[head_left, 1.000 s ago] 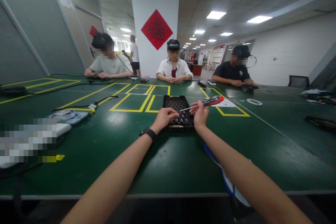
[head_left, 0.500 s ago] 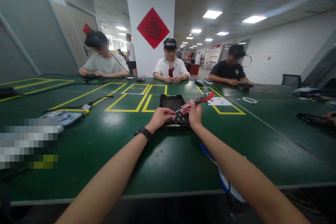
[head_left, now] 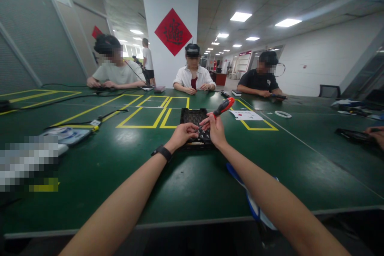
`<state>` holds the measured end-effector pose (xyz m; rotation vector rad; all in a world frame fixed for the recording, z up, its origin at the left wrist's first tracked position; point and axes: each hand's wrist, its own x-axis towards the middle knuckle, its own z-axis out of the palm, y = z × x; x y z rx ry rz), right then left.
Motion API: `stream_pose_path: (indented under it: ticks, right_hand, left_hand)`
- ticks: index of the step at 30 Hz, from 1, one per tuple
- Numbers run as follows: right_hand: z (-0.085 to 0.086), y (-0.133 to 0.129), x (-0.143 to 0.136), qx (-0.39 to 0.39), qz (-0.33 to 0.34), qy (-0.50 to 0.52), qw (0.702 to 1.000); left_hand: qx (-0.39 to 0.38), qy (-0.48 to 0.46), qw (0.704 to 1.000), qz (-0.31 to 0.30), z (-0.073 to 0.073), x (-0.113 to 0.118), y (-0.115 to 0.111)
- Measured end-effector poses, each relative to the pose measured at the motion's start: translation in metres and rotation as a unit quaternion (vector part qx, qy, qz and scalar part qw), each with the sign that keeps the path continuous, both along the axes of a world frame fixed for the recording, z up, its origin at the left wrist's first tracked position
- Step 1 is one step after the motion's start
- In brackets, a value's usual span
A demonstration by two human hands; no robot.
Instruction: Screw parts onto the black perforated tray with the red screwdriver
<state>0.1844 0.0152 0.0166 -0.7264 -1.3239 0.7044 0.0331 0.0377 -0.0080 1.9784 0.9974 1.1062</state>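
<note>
A screwdriver (head_left: 223, 106) with a red and black handle slants up to the right from my right hand (head_left: 216, 128), whose fingers are closed round its lower part. Its shaft points down and left to the fingertips of my left hand (head_left: 182, 135). Those fingers are pinched together at the tip, and anything small between them is hidden. Below both hands lies an open black case (head_left: 194, 116) with several small pieces in its compartments. A black band (head_left: 162, 152) is on my left wrist.
On the green table (head_left: 192, 192) are a white sheet (head_left: 246, 115), a white ring (head_left: 283, 115), a blue-edged item (head_left: 253, 204) under my right forearm, and a pouch with cables (head_left: 70, 134) at left. Three people sit across; another person's hand shows at the right edge.
The screwdriver handle has tipped more upright and moved left, and my right hand has turned with it. My left hand keeps its pinch. The whole view has shifted slightly.
</note>
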Motion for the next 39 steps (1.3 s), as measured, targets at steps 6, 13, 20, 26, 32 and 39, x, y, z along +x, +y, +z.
stream_pose_path:
  ticks: [6,13,20,26,32,39]
  right_hand:
    - [-0.006,0.007,0.004,0.018,-0.085,0.033,0.996]
    - [-0.008,0.010,0.010,0.009,-0.147,-0.003,0.989]
    - [-0.009,0.007,0.008,0.009,-0.127,-0.052,0.990]
    - [-0.009,0.008,0.008,0.004,-0.127,-0.057,0.990]
    - [-0.010,0.008,0.007,0.004,-0.122,-0.077,0.990]
    - [-0.009,0.007,0.008,0.002,-0.116,-0.074,0.990]
  left_hand:
    - [0.087,0.043,0.995,0.021,0.010,0.002,-0.008]
    - [0.115,0.098,0.989,0.010,0.019,0.003,-0.017]
    - [0.122,0.115,0.986,-0.014,0.019,0.002,-0.017]
    - [0.126,0.133,0.983,-0.021,0.021,0.004,-0.017]
    - [0.139,0.139,0.980,-0.032,0.023,0.004,-0.020]
    - [0.108,0.128,0.985,-0.035,0.023,0.005,-0.021]
